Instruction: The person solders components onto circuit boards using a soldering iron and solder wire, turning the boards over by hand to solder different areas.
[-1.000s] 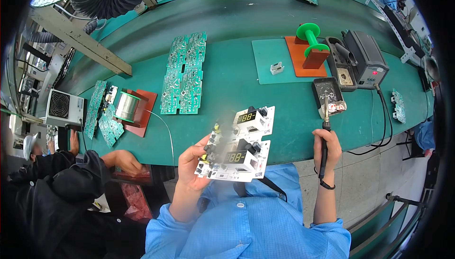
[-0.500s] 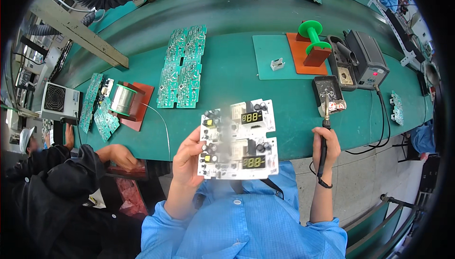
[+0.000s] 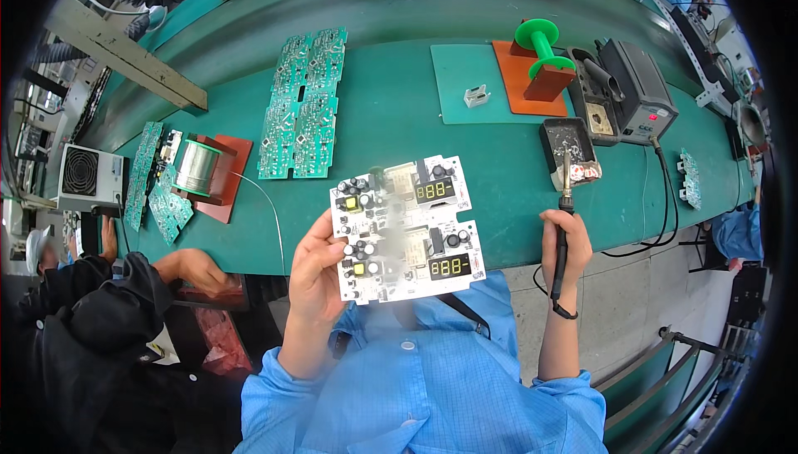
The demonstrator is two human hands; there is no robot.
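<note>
My left hand (image 3: 314, 269) grips a white circuit board panel (image 3: 399, 267) by its left edge, thumb on top. The panel's component side faces up, with two dark digit displays, black capacitors and yellow parts; a blurred smear crosses its middle. My right hand (image 3: 567, 246) is closed round the black handle of a soldering iron (image 3: 561, 250). The iron points away from me, its metal tip over a black tray (image 3: 568, 142) with bits of solder in it. A gap of bench separates the panel from the iron.
Green circuit boards (image 3: 301, 109) lie beyond the panel. At left stands a solder wire reel (image 3: 198, 169) beside a co-worker's hand (image 3: 204, 271). An empty green spool (image 3: 542, 43) sits on an orange stand, near a soldering station (image 3: 638, 93). A small white part (image 3: 476, 95) rests on a mat.
The board panel is tilted slightly differently, so its displays face up more fully. The whole view has shifted a little; both hands keep their holds.
</note>
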